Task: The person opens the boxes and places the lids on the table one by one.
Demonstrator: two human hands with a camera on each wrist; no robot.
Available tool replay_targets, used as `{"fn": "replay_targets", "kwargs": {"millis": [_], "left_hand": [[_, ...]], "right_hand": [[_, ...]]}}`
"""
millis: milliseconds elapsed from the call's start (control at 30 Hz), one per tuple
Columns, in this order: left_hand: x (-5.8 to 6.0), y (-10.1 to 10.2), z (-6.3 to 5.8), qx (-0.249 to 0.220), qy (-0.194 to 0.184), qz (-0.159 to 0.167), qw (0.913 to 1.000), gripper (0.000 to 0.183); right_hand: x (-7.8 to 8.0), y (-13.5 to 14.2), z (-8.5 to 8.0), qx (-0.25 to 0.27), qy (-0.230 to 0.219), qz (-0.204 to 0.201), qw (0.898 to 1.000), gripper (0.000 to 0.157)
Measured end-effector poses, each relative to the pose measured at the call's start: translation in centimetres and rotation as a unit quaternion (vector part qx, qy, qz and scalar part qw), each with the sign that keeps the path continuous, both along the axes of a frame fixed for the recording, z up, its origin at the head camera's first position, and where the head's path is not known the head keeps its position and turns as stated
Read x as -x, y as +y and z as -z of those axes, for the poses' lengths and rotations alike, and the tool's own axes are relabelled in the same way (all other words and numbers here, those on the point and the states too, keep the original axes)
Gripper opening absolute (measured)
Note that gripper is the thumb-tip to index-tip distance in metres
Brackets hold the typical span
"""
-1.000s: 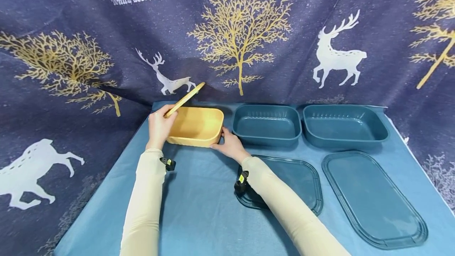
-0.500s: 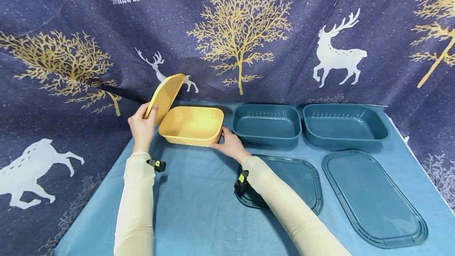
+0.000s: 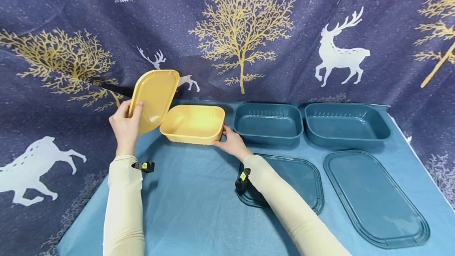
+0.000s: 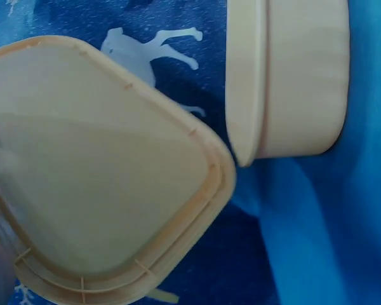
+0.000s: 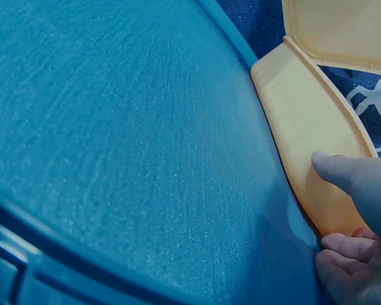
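My left hand pinches a yellow lid by its near left edge, thumb over the ribbed face. The lid stands tilted up, left of a yellow lidless food container on the table. Its rimmed underside fills much of the left wrist view, with the container's end wall beside it. My right hand grips the container at its right front corner. In the right wrist view the thumb lies along the long wall while the other fingers curl at the end.
Two dark teal lidless containers stand to the right, a smaller one and a larger one. Before them lie two teal lids, one partly under my right forearm, the other at far right. A deer-print cloth hangs behind the blue-covered table.
My left hand has carried the yellow lid leftward off the area over the container and turned its underside toward me. The right hand has stayed at the container's corner.
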State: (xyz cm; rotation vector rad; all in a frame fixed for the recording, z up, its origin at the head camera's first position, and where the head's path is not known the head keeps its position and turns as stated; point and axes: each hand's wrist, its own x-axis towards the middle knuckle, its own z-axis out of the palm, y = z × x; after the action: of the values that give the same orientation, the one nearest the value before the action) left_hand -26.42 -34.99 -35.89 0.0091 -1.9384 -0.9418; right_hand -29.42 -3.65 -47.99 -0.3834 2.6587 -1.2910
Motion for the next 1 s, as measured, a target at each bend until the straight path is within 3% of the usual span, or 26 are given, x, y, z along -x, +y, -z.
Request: {"fn": "replay_targets", "kwargs": {"millis": [300,500,733,1000], "left_hand": [[-1.6,-1.2,-1.5,-0.042,-0.044,-0.017,0.998,0.033],[-2.6,-2.7,-1.6,-0.043,-0.117,-0.021,0.992,0.038],[-3.3,-4.0,-1.2,-0.069,-0.218,0.03,0.9731,0.027],[-3.5,-4.7,-0.1,-0.009,-0.297,0.084,0.9512,0.033]], "right_hand": [[0.2,0.0,0.3,0.003,0.004,-0.006,1.0,0.089],[0.3,0.0,0.6,-0.002,0.001,-0.008,1.0,0.089],[0.2,0.0,0.5,0.003,-0.002,-0.009,1.0,0.089],[0.0,0.2,0.3,0.008,-0.001,-0.014,1.0,0.09]]}}
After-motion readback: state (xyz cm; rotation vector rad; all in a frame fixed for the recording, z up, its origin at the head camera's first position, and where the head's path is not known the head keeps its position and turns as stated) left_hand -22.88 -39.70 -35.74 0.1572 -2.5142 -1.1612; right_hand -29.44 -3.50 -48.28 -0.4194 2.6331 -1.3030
